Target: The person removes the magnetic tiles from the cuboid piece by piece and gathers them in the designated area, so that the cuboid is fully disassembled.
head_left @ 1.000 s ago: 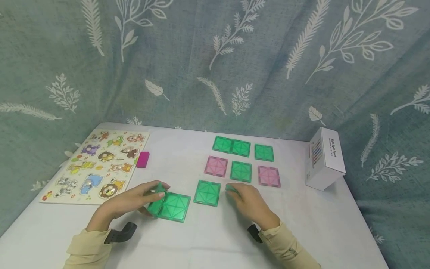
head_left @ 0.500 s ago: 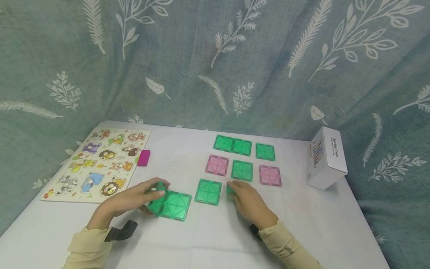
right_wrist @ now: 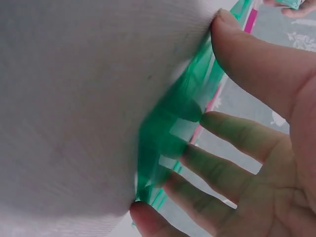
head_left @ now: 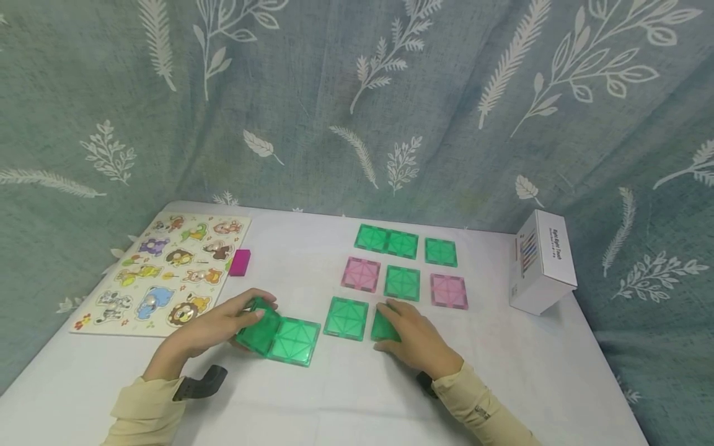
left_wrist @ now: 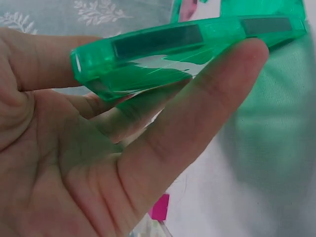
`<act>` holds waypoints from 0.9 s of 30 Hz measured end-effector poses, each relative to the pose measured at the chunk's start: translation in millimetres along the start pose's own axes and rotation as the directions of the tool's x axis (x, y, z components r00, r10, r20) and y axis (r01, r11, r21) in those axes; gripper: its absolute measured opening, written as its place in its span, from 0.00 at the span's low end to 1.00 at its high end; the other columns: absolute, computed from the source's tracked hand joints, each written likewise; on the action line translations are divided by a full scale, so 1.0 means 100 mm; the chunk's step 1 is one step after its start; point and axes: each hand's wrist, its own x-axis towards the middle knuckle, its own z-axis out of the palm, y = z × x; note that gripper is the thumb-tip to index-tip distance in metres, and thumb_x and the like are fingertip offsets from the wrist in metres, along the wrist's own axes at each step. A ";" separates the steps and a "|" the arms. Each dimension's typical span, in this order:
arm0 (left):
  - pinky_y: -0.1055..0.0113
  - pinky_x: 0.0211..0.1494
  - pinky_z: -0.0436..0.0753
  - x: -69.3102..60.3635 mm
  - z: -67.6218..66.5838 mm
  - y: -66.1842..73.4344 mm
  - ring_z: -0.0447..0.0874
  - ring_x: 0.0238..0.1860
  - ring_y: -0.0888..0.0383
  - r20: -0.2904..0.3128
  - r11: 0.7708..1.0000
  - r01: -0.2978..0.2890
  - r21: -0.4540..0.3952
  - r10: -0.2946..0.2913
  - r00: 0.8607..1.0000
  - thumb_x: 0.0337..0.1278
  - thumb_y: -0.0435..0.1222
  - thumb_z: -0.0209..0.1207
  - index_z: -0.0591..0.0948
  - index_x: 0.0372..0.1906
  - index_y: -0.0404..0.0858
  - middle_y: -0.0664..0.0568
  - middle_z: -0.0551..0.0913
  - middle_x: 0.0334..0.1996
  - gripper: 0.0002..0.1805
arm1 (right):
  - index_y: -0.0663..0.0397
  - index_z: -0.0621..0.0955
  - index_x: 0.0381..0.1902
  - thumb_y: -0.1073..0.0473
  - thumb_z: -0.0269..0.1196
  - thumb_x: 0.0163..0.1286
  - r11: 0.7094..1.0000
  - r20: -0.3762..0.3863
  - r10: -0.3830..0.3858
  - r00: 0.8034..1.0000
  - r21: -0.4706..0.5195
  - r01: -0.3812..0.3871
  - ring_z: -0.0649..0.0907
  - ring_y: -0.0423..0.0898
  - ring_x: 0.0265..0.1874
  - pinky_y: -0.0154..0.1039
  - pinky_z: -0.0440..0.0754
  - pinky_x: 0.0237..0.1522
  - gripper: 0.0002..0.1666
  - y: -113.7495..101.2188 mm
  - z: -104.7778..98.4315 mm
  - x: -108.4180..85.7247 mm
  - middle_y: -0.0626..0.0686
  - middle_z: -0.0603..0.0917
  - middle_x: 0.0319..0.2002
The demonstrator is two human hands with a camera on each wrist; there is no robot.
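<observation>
My left hand (head_left: pixel 220 325) grips a green square magnetic tile (head_left: pixel 260 331) between thumb and fingers, tilted up from the table. Its lower edge meets a flat green tile (head_left: pixel 295 342). In the left wrist view the thumb lies across the held tile (left_wrist: pixel 163 44), whose edge shows dark magnet strips. My right hand (head_left: pixel 418 337) holds another green tile (head_left: pixel 383 327) low at the table, partly covered by the fingers. The right wrist view shows thumb and fingertips along that tile (right_wrist: pixel 163 133). Just left of it lies a separate flat green tile (head_left: pixel 346 318).
Farther back are several green tiles (head_left: pixel 401 283) and two pink tiles (head_left: pixel 361 274) (head_left: pixel 449 291). An animal puzzle board (head_left: pixel 167 272) with a magenta block (head_left: pixel 239 262) beside it lies left. A white box (head_left: pixel 541 263) stands right, before a leaf-patterned curtain (head_left: pixel 312 93).
The left hand's tile has leaned over to the left, showing more of its face. The right hand's tile has come down flatter toward the table, and the right fingers have spread over it.
</observation>
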 end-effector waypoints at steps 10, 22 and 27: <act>0.53 0.50 0.79 -0.03 0.04 -0.06 0.70 0.59 0.44 -0.063 0.998 0.015 0.069 -0.011 0.998 0.64 0.43 0.64 0.67 0.69 0.43 0.40 0.72 0.67 0.31 | 0.57 0.75 0.68 0.50 0.74 0.61 1.000 0.029 0.007 1.000 0.022 -0.007 0.70 0.63 0.72 0.61 0.71 0.71 0.40 -0.14 -0.06 0.02 0.64 0.72 0.71; 0.23 0.68 0.60 -0.05 0.03 -0.09 0.54 0.74 0.31 -0.140 0.994 0.046 0.095 -0.032 0.990 0.64 0.37 0.62 0.72 0.65 0.40 0.35 0.67 0.71 0.26 | 0.54 0.75 0.68 0.47 0.72 0.62 0.989 0.050 -0.146 0.988 -0.018 0.147 0.74 0.55 0.70 0.52 0.76 0.69 0.39 -0.69 -0.05 0.20 0.59 0.74 0.70; 0.23 0.67 0.61 -0.04 0.01 -0.10 0.52 0.75 0.25 -0.152 0.992 0.069 0.106 -0.052 0.987 0.63 0.39 0.63 0.72 0.65 0.41 0.33 0.64 0.73 0.27 | 0.60 0.75 0.66 0.48 0.73 0.61 0.970 0.089 -0.225 0.970 -0.075 0.231 0.76 0.52 0.69 0.44 0.74 0.72 0.39 -0.93 0.06 0.29 0.58 0.77 0.67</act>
